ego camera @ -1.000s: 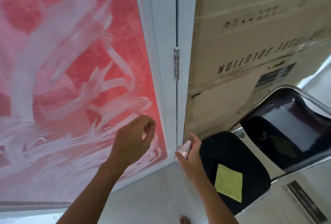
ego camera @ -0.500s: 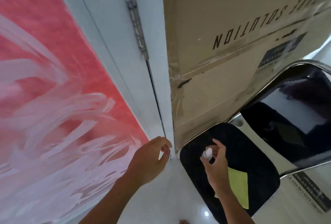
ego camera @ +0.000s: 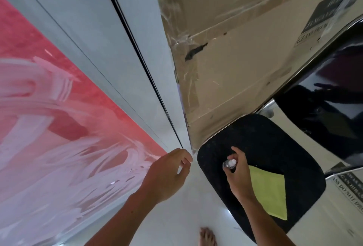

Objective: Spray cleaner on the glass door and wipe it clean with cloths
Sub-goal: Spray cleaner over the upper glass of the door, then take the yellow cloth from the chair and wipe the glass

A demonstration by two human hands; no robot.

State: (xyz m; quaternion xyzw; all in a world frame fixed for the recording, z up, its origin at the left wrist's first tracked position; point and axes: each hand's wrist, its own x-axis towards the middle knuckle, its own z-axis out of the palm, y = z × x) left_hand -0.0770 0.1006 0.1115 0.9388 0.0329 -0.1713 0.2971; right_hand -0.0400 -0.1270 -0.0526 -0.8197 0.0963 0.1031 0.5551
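Your right hand (ego camera: 238, 175) grips the small clear spray bottle with a white cap (ego camera: 230, 163), fingers curled round it, index finger raised above the cap. It hovers over the black oval mat (ego camera: 275, 143). The yellow-green folded cloth (ego camera: 270, 192) lies on that mat at 5 o'clock of the bottle. Your left hand (ego camera: 167, 175) holds nothing; its fingers are curled, thumb and fingertips close together. The red-backed glass door panel smeared with white cleaner streaks (ego camera: 59, 137) fills the 9 o'clock side. The taped brown cardboard box (ego camera: 235, 49) stands at 12 o'clock; its print is cropped and unreadable. A label (ego camera: 351, 192) at 3 o'clock reads partly "DO NOT".
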